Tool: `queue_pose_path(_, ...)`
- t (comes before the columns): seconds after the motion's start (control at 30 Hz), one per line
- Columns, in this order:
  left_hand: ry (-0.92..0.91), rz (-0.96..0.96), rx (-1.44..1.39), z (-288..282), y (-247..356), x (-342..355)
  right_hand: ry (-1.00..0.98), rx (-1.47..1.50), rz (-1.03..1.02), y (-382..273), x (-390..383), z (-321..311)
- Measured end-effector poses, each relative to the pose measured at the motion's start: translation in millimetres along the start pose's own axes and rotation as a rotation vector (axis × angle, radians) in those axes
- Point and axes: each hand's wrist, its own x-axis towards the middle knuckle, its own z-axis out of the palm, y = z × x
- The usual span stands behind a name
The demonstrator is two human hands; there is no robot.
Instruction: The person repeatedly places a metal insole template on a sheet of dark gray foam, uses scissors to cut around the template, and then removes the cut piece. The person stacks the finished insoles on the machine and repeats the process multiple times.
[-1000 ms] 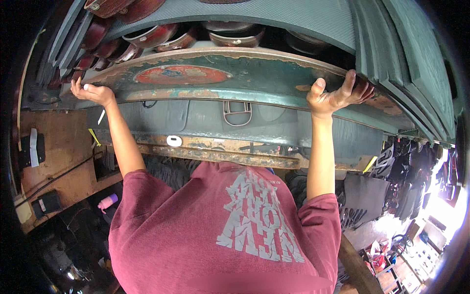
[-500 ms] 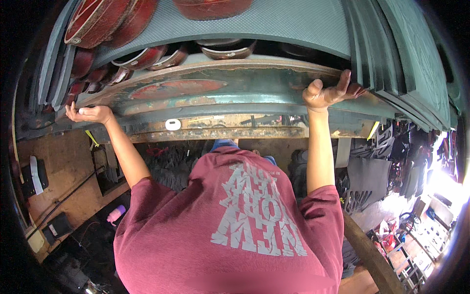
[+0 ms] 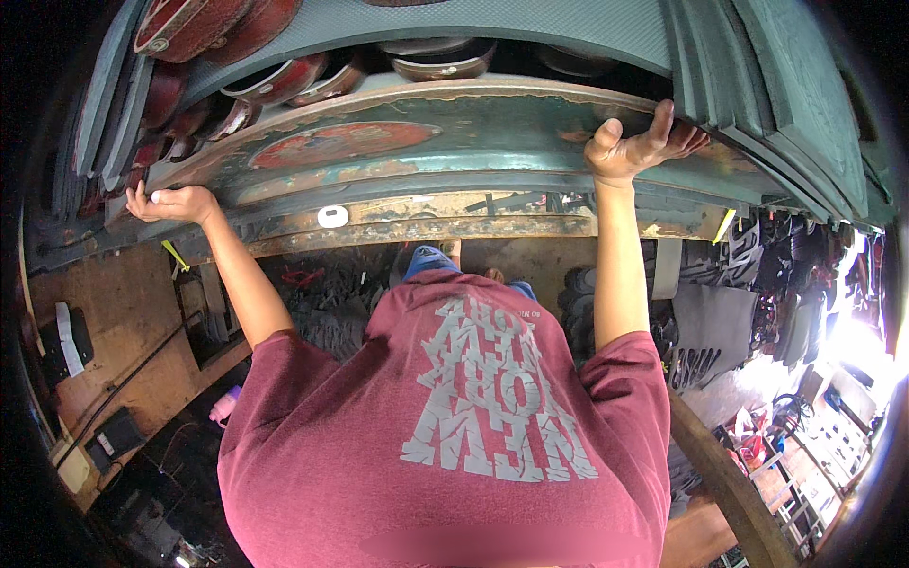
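Green beam (image 3: 511, 133): at 12 o'clock ahead of you, long axis running from 9 to 3 between your hands, bowed by the lens.
Left hand (image 3: 175, 202): palm up, fingers loosely curled, pinching nothing visible; the beam's middle lies toward 2 to 3 o'clock from it.
Right hand (image 3: 649, 147): thumb and forefinger spread; the beam's middle lies at 9 o'clock. You can't tell how firmly either hand presses.
Nearer hand: your left for the red oval badge (image 3: 346, 145), your right for the grey sheets (image 3: 805, 114) at 2 o'clock.
Surfaces: the beam is chipped, glossy paint; the textured sheet (image 3: 587, 33) at 12 o'clock has a fine-patterned face; the red pieces (image 3: 189, 28) at 11 are curved, scuffed, pale-rimmed.
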Motion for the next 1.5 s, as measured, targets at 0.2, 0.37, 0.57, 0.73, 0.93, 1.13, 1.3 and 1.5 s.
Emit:
queue_pose_path(0.2,-0.017,-0.036,-0.017,-2.8,3.4,1.5,-0.057,0.039,0.005,4.9,-1.9,1.1)
queue_pose_path(0.37,-0.025,-0.026,-0.029,-6.6,4.9,7.5,-0.082,-0.034,0.055,7.4,-12.7,0.9)
queue_pose_path(0.57,-0.259,-0.127,-0.062,-41.8,2.1,15.8,-0.313,-0.016,0.294,-24.7,-0.7,-38.1)
queue_pose_path(0.73,-0.198,-0.823,-0.473,-116.7,67.4,-66.8,-0.754,0.564,0.659,-100.2,-51.0,-127.1)
queue_pose_path(0.93,-0.602,-0.581,-0.287,-168.8,138.7,-198.9,-1.016,0.381,0.253,-139.6,-137.1,-143.8)
queue_pose_path(1.13,-0.784,-0.285,-0.197,-164.5,135.3,-214.3,-1.118,0.144,0.253,-146.8,-144.1,-126.3)
queue_pose_path(1.3,-0.840,-0.226,-0.193,-172.0,136.2,-206.0,-1.231,0.150,0.297,-142.2,-129.6,-123.6)
queue_pose_path(1.5,-0.941,-0.194,-0.165,-171.8,136.5,-199.2,-1.199,0.136,0.272,-141.1,-130.2,-124.0)
